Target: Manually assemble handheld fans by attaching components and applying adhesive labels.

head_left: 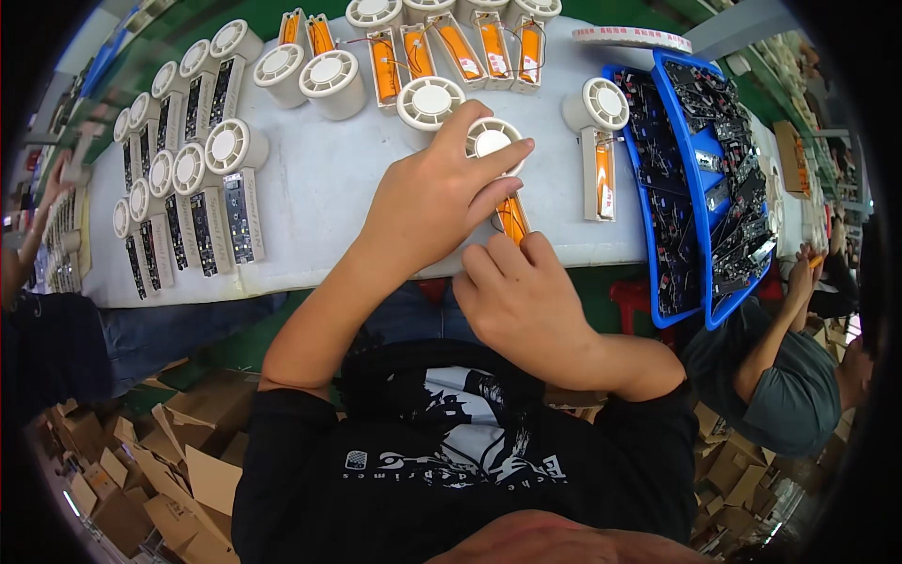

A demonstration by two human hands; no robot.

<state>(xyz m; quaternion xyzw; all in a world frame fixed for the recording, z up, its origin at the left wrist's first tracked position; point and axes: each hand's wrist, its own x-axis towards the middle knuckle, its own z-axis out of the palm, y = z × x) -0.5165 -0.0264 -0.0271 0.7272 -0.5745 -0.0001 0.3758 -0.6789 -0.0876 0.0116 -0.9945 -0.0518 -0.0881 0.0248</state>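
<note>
Black shirt comes nearest in the head view, below the fingers of the left hand and right hand. Ahead of it the fan is at the table, its white head under the left fingers, its handle with an orange battery reaching to the right ones. Its long axis runs from the head on the far side back toward the shirt, the near end leaning slightly right. The right hand is nearer that end; the left is nearer the head. Right fingers are curled tight on the near end, tips hidden; left fingers spread over the head and handle top, and whether they grip or merely press I cannot tell.

Just beyond the left fingers a second fan crowds the head; open fans line up farther off. Well right of the fingers stands a lone fan, then blue trays of boards. Far left of them, board fans stand in two rows.
</note>
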